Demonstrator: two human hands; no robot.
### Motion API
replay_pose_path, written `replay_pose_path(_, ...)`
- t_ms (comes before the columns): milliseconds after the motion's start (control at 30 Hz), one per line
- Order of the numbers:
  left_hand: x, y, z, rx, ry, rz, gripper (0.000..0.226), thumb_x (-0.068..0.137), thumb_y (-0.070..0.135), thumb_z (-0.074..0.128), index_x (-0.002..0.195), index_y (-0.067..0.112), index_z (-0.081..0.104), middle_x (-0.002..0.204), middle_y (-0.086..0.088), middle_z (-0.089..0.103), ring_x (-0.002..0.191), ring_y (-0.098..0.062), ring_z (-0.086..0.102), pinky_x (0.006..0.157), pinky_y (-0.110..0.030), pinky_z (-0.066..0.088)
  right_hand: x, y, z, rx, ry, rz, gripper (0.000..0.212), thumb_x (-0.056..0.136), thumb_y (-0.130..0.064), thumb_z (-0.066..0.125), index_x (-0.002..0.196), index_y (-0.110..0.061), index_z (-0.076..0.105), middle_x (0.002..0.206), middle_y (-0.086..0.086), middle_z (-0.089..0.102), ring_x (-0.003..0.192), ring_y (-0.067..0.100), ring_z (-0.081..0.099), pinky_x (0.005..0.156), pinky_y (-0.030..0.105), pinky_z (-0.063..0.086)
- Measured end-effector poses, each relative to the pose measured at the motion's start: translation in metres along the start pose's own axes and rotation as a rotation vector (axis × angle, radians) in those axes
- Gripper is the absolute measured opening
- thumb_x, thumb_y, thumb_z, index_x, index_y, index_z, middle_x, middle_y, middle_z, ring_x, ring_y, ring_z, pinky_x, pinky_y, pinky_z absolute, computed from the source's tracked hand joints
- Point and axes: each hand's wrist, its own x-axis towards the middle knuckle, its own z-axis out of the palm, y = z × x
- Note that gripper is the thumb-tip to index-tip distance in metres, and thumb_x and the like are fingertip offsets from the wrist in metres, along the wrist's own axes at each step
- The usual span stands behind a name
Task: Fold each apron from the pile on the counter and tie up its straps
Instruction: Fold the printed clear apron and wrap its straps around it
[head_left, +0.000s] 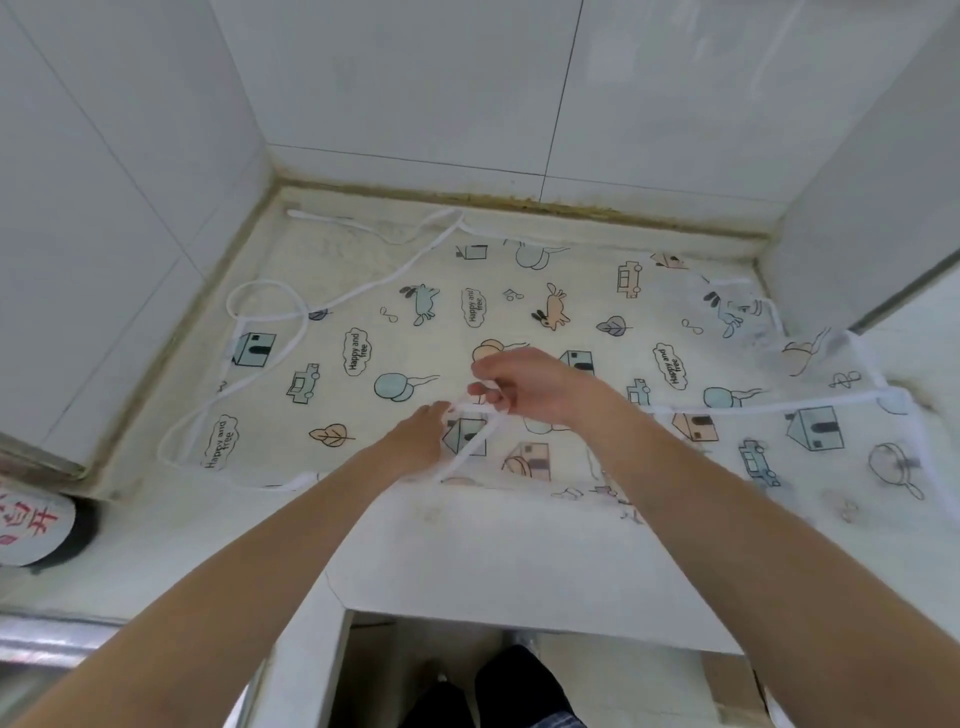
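**Two hands working on a white strap over a spread-out apron**

An apron (519, 322) is lying flat on the pale tabletop (467, 551), reaching from the left wall to the right side. It is showing little pictures of houses, cars, rabbits, leaves and balloons. Small cloud shapes on it are reading "Happy and free". Its long white straps (270, 306) are curling in loops on the left part of the tabletop, and one is running along the back wall.

Both arms are reaching forward from the bottom of the view, over the front edge of the tabletop. The right hand (524, 387) is hanging just above the cloth with its fingers curled, pinching a piece of white strap (470, 441) near the middle of the apron. The left hand (415, 434) is lying low, right beside it, with its fingers touching the same strap; how tightly they are holding it is hard to tell.

At the far left, a round white lid (36, 525) is showing red writing that is too cut off to read.
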Motion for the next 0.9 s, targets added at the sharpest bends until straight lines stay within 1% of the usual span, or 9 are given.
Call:
replay_pose_path(67,0.001,0.004,-0.001,0.015,-0.009,0.02,0.046,0.093,0.003,0.033,0.138,0.015,0.032,0.133,-0.008,0.043,0.113,-0.032,0.049,0.091,-0.037,0.04,-0.014,-0.028,-0.012,-0.215,-0.028,0.037,0.007,0.093,0.003,0.051,0.098,0.0,0.054,0.077,0.011,0.046,0.065,0.014,0.068,0.043,0.016,0.041)
replay_pose_path(133,0.002,0.007,0.0,0.032,-0.031,0.034,0.044,0.092,0.01,0.041,0.135,0.016,0.032,0.133,-0.005,0.043,0.111,-0.031,0.047,0.091,-0.039,0.041,-0.026,-0.041,-0.015,-0.41,-0.076,0.086,0.025,0.092,0.006,0.051,0.117,0.009,0.052,0.081,0.017,0.056,0.065,0.014,0.068,0.048,0.015,0.047)
replay_pose_path(233,0.004,0.009,-0.003,0.037,-0.086,0.03,0.053,0.088,0.022,0.056,0.135,0.017,0.03,0.129,-0.002,0.043,0.111,-0.027,0.047,0.093,-0.04,0.041,-0.035,-0.04,-0.005,-0.405,-0.176,0.07,0.018,0.091,0.005,0.054,0.108,-0.001,0.057,0.08,0.01,0.064,0.06,0.01,0.063,0.062,0.022,0.054)
replay_pose_path(333,0.002,0.005,-0.013,0.029,-0.154,0.08,0.054,0.088,0.015,0.058,0.134,0.014,0.029,0.127,-0.002,0.046,0.105,-0.024,0.051,0.09,-0.037,0.042,-0.036,-0.03,-0.004,-0.228,-0.244,0.017,0.015,0.093,0.003,0.049,0.099,-0.006,0.06,0.074,0.005,0.056,0.059,0.01,0.058,0.075,0.034,0.057)
replay_pose_path(467,-0.007,-0.002,-0.024,0.032,-0.174,0.121,0.067,0.086,0.013,0.062,0.138,0.02,0.021,0.115,-0.002,0.047,0.092,-0.018,0.049,0.081,-0.03,0.04,-0.034,-0.052,0.0,-0.05,-0.169,-0.009,0.018,0.094,0.005,0.042,0.096,-0.003,0.058,0.076,0.01,0.054,0.04,0.005,0.047,0.046,0.013,0.045)
replay_pose_path(600,-0.013,-0.005,-0.041,0.053,-0.282,0.058,0.076,0.078,0.02,0.075,0.134,0.021,0.023,0.108,0.001,0.046,0.099,-0.023,0.053,0.09,-0.034,0.044,-0.048,-0.105,0.012,-0.001,-0.159,-0.084,0.017,0.096,-0.001,0.041,0.092,-0.004,0.058,0.074,0.005,0.052,0.037,0.0,0.031,0.029,0.009,0.025)
replay_pose_path(700,-0.018,-0.011,-0.046,-0.001,-0.328,-0.026,0.072,0.079,0.021,0.075,0.131,0.026,0.025,0.115,-0.002,0.048,0.094,-0.021,0.051,0.089,-0.035,0.044,-0.069,-0.142,0.009,-0.33,0.015,-0.205,0.011,0.094,-0.005,0.05,0.094,-0.004,0.06,0.068,0.003,0.052,0.036,0.002,0.026,0.03,0.012,0.017)
replay_pose_path(800,-0.013,-0.014,-0.049,-0.06,-0.258,-0.069,0.068,0.083,0.018,0.069,0.133,0.029,0.026,0.107,-0.006,0.052,0.076,-0.018,0.049,0.067,-0.03,0.046,-0.085,-0.158,-0.013,-0.648,0.242,-0.334,0.009,0.089,-0.007,0.06,0.098,-0.007,0.064,0.063,0.002,0.056,0.04,0.007,0.028,0.037,0.015,0.022)
replay_pose_path(900,-0.007,-0.009,-0.049,0.069,0.105,-0.047,0.066,0.085,0.006,0.057,0.14,0.018,0.022,0.091,-0.006,0.052,0.072,-0.018,0.052,0.06,-0.027,0.044,-0.081,-0.145,-0.049,-0.993,0.533,-0.338,0.006,0.086,-0.005,0.061,0.089,-0.006,0.067,0.062,0.002,0.059,0.05,0.016,0.044,0.042,0.019,0.035)
